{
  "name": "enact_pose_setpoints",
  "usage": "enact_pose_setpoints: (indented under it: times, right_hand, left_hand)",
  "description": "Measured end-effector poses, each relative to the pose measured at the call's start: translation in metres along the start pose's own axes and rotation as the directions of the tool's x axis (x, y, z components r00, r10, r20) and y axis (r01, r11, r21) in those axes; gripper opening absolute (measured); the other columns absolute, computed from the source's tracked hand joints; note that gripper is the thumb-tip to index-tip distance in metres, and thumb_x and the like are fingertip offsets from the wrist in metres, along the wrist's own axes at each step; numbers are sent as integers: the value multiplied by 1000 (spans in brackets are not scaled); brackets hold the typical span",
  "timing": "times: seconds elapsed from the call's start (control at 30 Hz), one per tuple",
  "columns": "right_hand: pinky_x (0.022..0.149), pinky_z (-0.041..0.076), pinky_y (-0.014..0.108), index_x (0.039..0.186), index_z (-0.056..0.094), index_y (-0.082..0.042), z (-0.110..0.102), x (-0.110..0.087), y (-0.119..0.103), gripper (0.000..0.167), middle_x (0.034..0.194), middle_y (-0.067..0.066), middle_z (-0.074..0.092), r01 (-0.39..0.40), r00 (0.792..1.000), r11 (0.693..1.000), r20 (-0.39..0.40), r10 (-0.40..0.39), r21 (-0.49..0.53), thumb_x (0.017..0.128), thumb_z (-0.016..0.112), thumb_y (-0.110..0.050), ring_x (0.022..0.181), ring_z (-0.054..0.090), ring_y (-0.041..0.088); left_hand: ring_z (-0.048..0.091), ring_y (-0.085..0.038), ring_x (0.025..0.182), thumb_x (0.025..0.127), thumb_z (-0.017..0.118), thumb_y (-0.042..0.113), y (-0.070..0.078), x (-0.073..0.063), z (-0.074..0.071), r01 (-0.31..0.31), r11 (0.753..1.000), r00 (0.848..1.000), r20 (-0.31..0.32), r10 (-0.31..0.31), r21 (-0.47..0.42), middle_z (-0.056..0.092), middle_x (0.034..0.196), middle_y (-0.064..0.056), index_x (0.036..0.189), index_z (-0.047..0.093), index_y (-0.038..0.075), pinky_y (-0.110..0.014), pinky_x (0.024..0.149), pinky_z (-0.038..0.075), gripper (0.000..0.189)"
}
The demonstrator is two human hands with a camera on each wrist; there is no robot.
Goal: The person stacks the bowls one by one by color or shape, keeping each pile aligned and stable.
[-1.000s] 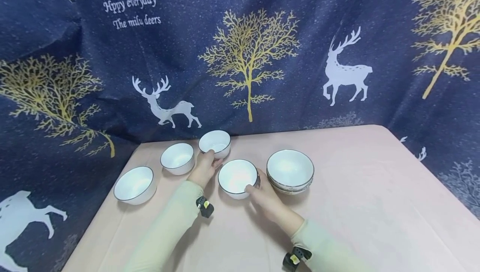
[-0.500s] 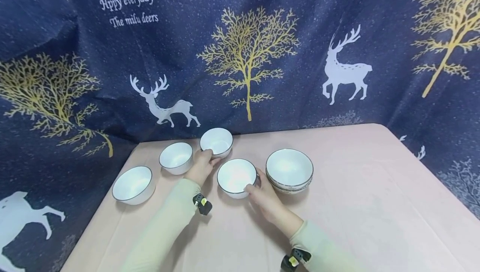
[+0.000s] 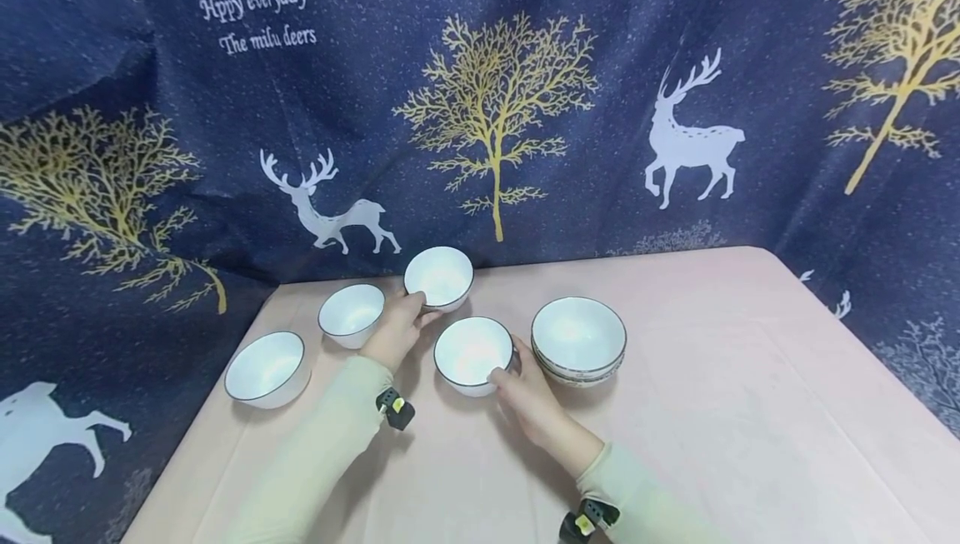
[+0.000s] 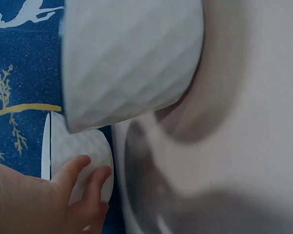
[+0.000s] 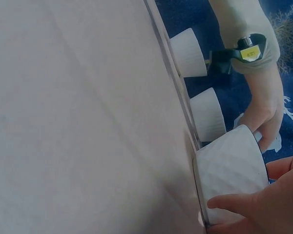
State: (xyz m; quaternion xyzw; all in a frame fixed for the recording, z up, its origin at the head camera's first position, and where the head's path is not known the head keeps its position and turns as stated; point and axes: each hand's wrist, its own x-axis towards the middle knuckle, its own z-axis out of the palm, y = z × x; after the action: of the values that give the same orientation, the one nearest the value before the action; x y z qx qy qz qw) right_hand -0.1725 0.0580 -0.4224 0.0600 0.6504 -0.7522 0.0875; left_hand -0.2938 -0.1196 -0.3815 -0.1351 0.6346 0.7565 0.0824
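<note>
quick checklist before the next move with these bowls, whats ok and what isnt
1. Left grip on far bowl: ok, thumb at the rim.
2. Right grip on middle bowl: ok, thumb on its near side.
3. Both held bowls mouth up: ok.
4. Both held bowls empty: ok, nothing shows inside.
5. Right grip clear of the stack: cannot tell, fingers are close beside it.
6. Middle bowl flat on the table: cannot tell, its contact isn't clear.

Left of the bowl stack (image 3: 579, 337), the far bowl (image 3: 441, 274) is partly covered by the left hand (image 3: 397, 327); the stack's lower interiors are hidden.
</note>
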Motion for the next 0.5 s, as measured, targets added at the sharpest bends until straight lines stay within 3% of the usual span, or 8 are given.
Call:
enact_pose_setpoints:
  times: [0.27, 0.5]
  right_hand:
    - [113, 32, 55, 153, 5, -1, 0, -1, 0, 90, 157, 26, -1, -11, 1000, 1000, -5, 11, 2, 77, 54, 1, 141, 10, 48]
    - [112, 34, 54, 153, 6, -2, -1, 0, 1, 89, 156, 27, 2, -9, 1000, 1000, 10, 9, 7, 79, 55, 1, 141, 13, 47]
  left_hand:
    - [47, -37, 128, 85, 35, -11, 11, -9, 0, 21, 999, 1000, 11, -20, -50, 34, 143, -29, 152, 17, -1, -25, 92, 55, 69]
    - [45, -38, 126, 86, 36, -10, 17, -19, -6, 22, 999, 998, 64, -20, -29, 30, 143, -32, 151, 14, -4, -26, 91, 57, 69]
